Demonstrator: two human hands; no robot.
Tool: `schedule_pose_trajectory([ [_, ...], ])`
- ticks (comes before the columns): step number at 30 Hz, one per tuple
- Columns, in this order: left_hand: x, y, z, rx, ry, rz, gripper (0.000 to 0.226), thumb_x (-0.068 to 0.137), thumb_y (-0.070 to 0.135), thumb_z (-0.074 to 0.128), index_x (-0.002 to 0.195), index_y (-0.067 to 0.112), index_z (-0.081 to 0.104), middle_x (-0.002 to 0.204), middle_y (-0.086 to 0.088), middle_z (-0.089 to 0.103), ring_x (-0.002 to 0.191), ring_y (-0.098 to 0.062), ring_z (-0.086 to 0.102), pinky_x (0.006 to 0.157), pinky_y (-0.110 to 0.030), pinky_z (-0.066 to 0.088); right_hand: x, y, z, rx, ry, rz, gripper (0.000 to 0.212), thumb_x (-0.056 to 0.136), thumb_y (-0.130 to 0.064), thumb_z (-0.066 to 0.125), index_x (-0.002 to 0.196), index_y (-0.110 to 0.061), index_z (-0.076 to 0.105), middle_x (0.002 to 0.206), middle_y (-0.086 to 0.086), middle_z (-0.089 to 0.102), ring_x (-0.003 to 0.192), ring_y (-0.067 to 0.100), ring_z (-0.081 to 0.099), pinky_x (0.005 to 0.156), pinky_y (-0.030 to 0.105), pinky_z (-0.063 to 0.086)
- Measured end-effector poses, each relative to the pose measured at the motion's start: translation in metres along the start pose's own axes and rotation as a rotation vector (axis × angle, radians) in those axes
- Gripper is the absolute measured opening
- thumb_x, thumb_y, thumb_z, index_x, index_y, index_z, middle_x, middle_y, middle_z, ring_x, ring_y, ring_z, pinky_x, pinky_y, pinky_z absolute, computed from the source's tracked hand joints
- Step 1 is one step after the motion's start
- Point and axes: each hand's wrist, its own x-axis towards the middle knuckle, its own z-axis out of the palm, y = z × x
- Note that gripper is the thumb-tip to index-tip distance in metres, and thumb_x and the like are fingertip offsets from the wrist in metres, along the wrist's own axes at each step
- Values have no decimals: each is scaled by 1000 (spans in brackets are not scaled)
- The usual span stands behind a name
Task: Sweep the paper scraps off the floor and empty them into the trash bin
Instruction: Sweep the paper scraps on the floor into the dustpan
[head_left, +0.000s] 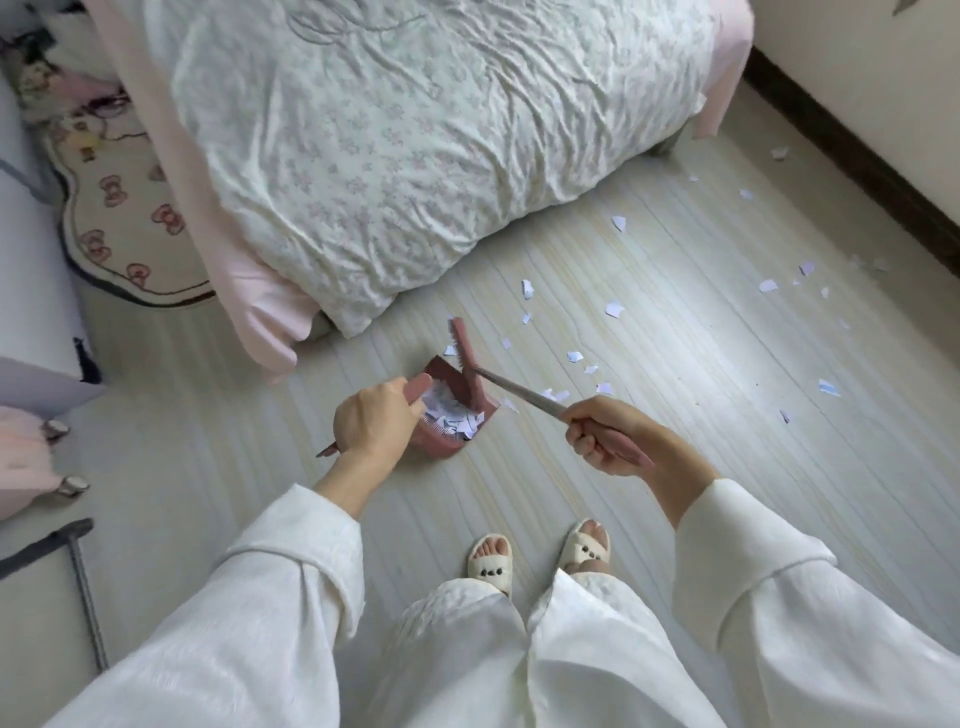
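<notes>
Two hands work over the pale wood-grain floor (675, 415), well apart from each other: the left hand (371, 423) is curled round the pink handle of the dustpan (457, 415), and the right hand (605, 436) is wrapped round the pink grip of the broom (511, 389), whose metal shaft runs toward 10 o'clock to a pink brush head. That head stands tilted, its lower end inside the dustpan mouth and its bristled upper end pointing to 12 o'clock. One dustpan sits on the floor near the foot of the bed (389, 156), and it holds a heap of white paper scraps (452, 413); the pieces in it are too crowded to count. Roughly twenty more loose scraps (613, 310) lie scattered on the floor from 1 o'clock to 3 o'clock of the dustpan, some just beside its right edge, others far out toward the dark baseboard (857, 171). Two feet in cream slippers (491, 564) stand at 6 o'clock, below white trousers and white sleeves. One bow-patterned rug (124, 218) lies at 10 o'clock, beside the bed's pink sheet.
</notes>
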Motion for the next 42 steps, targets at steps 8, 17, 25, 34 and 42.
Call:
schedule_pose_trajectory([
  [8,22,-15,1,-71,56,-359,24,87,31,53,85,9,62,82,-19,67,74,-37,61,60,-31,36,34,-55,-11,7,-128,66,17,96,-14,42,79,-13,42,46,-4,49,30,4,43,29,11,33],
  [17,59,46,10,-79,84,-512,24,87,27,55,81,4,58,80,-24,66,73,-41,60,60,-33,35,80,-101,-75,-82,-104,171,17,96,-14,39,80,-13,43,44,-5,47,29,3,42,29,10,32],
  [25,109,108,15,-100,111,-479,28,87,27,56,83,0,58,79,-27,65,74,-44,61,59,-35,34,82,-145,-155,-28,30,147,10,94,-14,40,100,-16,47,69,-3,51,29,3,43,30,11,34],
  [34,146,128,8,-114,131,-401,30,89,29,54,85,0,59,80,-28,64,75,-45,60,60,-36,35,78,-182,-171,48,-77,105,20,96,-14,39,77,-15,40,46,-5,44,30,3,39,29,12,31],
  [42,157,117,1,-125,95,-356,28,89,27,54,86,0,58,81,-27,65,76,-43,61,60,-34,34,74,-152,-156,218,-47,232,21,96,-14,39,76,-13,41,44,-4,45,28,3,40,28,10,31],
])
